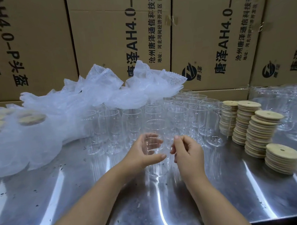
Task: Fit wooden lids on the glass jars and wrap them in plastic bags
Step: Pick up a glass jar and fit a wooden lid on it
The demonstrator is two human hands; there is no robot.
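A person's left hand (143, 151) is cupping an upright, lidless glass jar (159, 166) on a shiny steel worktop (151, 209), with fingers and thumb curling round its middle. The right hand (188, 153) is hovering just right of the jar with its fingers curled in (whether it is touching the glass or pinching anything cannot be told). Stacks of round wooden lids (259, 130) are standing to the right of the jar. Rows of empty jars (179, 113) are crowding just behind it. A heap of clear plastic bags (107, 90) is lying behind and to its left, against cardboard boxes (120, 34).

The step in hand is likely lidding. Doing it well probably means keeping the jar steady and upright, taking one lid only, and pressing it down level so it is seating evenly all round.
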